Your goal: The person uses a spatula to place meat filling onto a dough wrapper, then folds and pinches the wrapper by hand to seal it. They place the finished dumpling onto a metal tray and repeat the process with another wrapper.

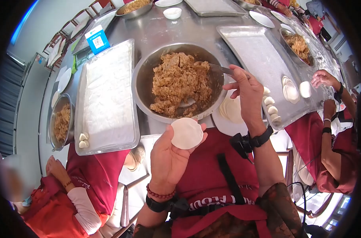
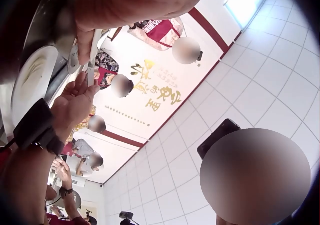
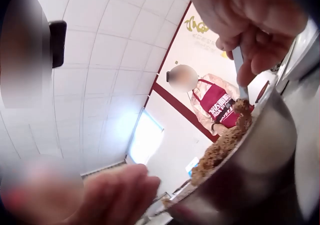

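Observation:
A round white dough wrapper [image 1: 187, 133] lies across the fingers of my left hand [image 1: 168, 158], which faces palm up in front of the bowl. My thumb is at the wrapper's left edge, and fingertips show past its right edge. My right hand [image 1: 246, 89] grips the flat handle of a metal utensil [image 3: 240, 69] over the bowl's right rim. The utensil's far end is hidden in brown, crumbly filling [image 1: 180, 79], heaped in the big steel bowl [image 1: 143, 93]. Right of the bowl, a stack of round wrappers [image 1: 232, 109] sits on a white plate [image 1: 218, 119], partly under my right forearm.
A flour-dusted metal tray [image 1: 105, 91] stands left, with a few small dumplings [image 1: 84, 141] in its near corner. Another tray [image 1: 252, 47] at right holds several dumplings [image 1: 271, 109] and wrappers [image 1: 290, 89]. Further filling bowls [image 1: 71, 119] stand on the table. People in red aprons sit either side.

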The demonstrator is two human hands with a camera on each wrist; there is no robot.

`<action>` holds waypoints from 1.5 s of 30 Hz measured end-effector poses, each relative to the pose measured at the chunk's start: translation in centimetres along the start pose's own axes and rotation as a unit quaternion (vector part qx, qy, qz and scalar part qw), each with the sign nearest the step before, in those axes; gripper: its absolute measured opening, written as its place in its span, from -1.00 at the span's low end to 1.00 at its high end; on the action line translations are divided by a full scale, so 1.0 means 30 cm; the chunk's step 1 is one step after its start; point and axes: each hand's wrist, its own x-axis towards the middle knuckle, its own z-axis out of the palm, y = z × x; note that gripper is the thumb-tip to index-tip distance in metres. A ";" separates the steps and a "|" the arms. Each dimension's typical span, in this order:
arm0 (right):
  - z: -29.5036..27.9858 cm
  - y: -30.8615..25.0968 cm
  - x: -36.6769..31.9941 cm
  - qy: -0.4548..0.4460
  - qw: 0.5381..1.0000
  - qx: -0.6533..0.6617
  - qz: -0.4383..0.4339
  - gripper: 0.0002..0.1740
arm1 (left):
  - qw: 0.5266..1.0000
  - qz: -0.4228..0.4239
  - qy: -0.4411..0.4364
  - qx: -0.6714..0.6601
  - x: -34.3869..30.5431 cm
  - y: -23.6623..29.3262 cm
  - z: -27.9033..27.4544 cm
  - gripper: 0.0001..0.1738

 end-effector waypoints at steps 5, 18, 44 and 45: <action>0.031 -0.039 -0.039 -0.072 0.996 0.025 0.049 -0.54 | 1.000 -0.003 0.004 -0.014 0.003 -0.003 0.002 -0.44; -0.068 -0.052 -0.029 0.020 0.999 0.008 0.041 -0.51 | 1.000 0.003 0.015 0.009 -0.008 0.003 0.010 -0.43; -0.007 -0.008 -0.062 -0.207 0.920 -0.315 -0.110 -0.81 | 0.997 -0.053 0.061 0.017 0.019 -0.026 -0.113 -0.42; -0.012 -0.026 -0.060 -0.220 0.932 -0.283 -0.055 -0.80 | 0.997 -0.051 0.060 0.014 0.021 -0.025 -0.110 -0.41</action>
